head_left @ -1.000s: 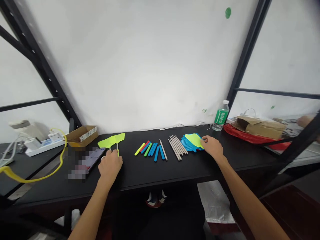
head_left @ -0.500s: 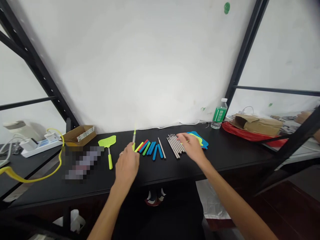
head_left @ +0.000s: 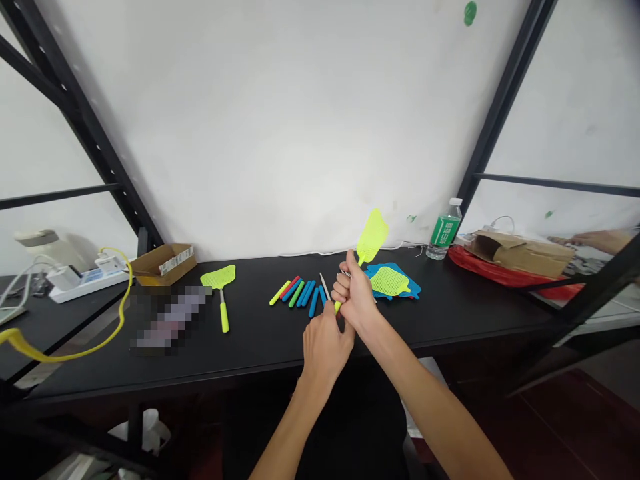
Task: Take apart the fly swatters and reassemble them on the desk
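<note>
My left hand (head_left: 327, 343) is closed round the yellow-green handle of a fly swatter (head_left: 373, 237), whose head points up and to the right. Just above, my right hand (head_left: 356, 290) wraps the same swatter's shaft near the head, thumb pointing up. A second yellow-green fly swatter (head_left: 225, 318) lies at the left of the table. Loose yellow, red, blue and green handles (head_left: 299, 293) lie in a row left of my hands, with one metal rod (head_left: 324, 285) beside them. Right of my hands, a loose yellow-green swatter head (head_left: 390, 281) rests on blue swatter heads (head_left: 415, 291). My right hand hides the bundle of metal rods.
At the left are an open cardboard box (head_left: 173, 267), a blurred-out phone (head_left: 170, 320), a power strip (head_left: 85, 288) and a yellow cable (head_left: 120, 320). A water bottle (head_left: 444, 232) stands back right, near a torn carton (head_left: 525, 252) on red plastic. Another person's hand (head_left: 607, 239) shows far right.
My left hand has carried the fly swatter rightward from beside the other one. My right hand has left the swatter heads, moved left and closed on this swatter's shaft.
</note>
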A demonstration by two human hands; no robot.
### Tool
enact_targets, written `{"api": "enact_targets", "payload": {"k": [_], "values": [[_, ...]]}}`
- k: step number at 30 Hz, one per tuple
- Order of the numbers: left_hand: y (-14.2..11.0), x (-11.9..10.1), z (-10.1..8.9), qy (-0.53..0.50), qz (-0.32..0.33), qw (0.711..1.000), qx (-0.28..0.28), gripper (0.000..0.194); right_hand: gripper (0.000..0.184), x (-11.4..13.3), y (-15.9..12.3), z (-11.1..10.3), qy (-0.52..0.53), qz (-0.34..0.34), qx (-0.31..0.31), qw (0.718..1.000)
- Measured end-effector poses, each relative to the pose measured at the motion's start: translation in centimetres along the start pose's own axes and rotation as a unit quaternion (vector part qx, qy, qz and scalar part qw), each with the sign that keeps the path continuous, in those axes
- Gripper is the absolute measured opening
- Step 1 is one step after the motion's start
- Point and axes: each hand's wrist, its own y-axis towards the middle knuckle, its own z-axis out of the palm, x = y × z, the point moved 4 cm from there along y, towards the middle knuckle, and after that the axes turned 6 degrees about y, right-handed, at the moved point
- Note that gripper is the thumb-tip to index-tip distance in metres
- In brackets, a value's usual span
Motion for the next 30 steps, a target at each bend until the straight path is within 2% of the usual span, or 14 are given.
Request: {"api": "enact_targets", "payload": {"k": [3, 5, 7, 9, 12, 14, 16, 19, 21, 23, 25, 27, 29, 30], "values": [[0.3, -0.5, 0.0, -0.138, 0.024, 0.989, 0.047, 0.024, 0.051, 0.5, 0.0, -0.3, -0.016, 0.007, 0.019, 1.000], [0.2, -0.5, 0.2, -0.268, -0.010, 0.954, 0.132, 0.032, 0.052, 0.7, -0.2, -0.3, -0.007, 0.019, 0.027, 0.999], [-0.4, -0.3, 0.5, -0.397, -0.084, 0.883, 0.237, 0.036, 0.051, 0.6, -0.6, 0.1, 0.009, 0.055, 0.041, 0.998], [-1.4, -0.2, 0.4, -0.501, -0.148, 0.792, 0.315, 0.041, 0.052, 0.5, -0.9, 0.8, 0.028, 0.100, 0.064, 0.993], [-2.4, -0.3, -0.5, -0.624, -0.184, 0.670, 0.359, 0.047, 0.052, 0.6, -1.3, 2.1, 0.053, 0.142, 0.111, 0.982], [-2.8, -0.6, -1.1, -0.682, -0.181, 0.603, 0.372, 0.046, 0.053, 0.6, -1.5, 2.8, 0.056, 0.153, 0.139, 0.977], [-3.2, -0.9, -1.5, -0.718, -0.171, 0.559, 0.377, 0.043, 0.054, 0.3, -1.7, 3.2, 0.055, 0.161, 0.161, 0.972], [-4.5, -1.2, -1.8, -0.748, -0.158, 0.533, 0.361, 0.041, 0.051, -0.2, -1.7, 3.4, 0.058, 0.178, 0.183, 0.965], [-6.2, -1.0, -1.7, -0.748, -0.160, 0.540, 0.351, 0.044, 0.049, 0.2, -1.0, 3.2, 0.062, 0.172, 0.180, 0.966], [-7.7, -0.1, -1.6, -0.711, -0.185, 0.583, 0.348, 0.048, 0.049, 1.7, 0.3, 2.7, 0.073, 0.130, 0.154, 0.977], [-7.7, 2.0, -2.1, -0.628, -0.220, 0.680, 0.308, 0.048, 0.047, 3.9, 1.6, 1.8, 0.090, 0.065, 0.121, 0.986], [-5.1, 5.1, -4.1, -0.506, -0.210, 0.821, 0.163, 0.044, 0.036, 5.3, 2.1, 0.9, 0.072, 0.052, 0.118, 0.989], [-1.1, 8.1, -6.6, -0.288, -0.173, 0.941, 0.035, 0.027, 0.026, 5.3, 1.8, 0.0, 0.030, 0.069, 0.128, 0.989], [1.0, 9.4, -7.6, -0.153, -0.170, 0.973, -0.009, 0.019, 0.024, 4.9, 1.5, -0.4, 0.007, 0.076, 0.131, 0.988]]}}
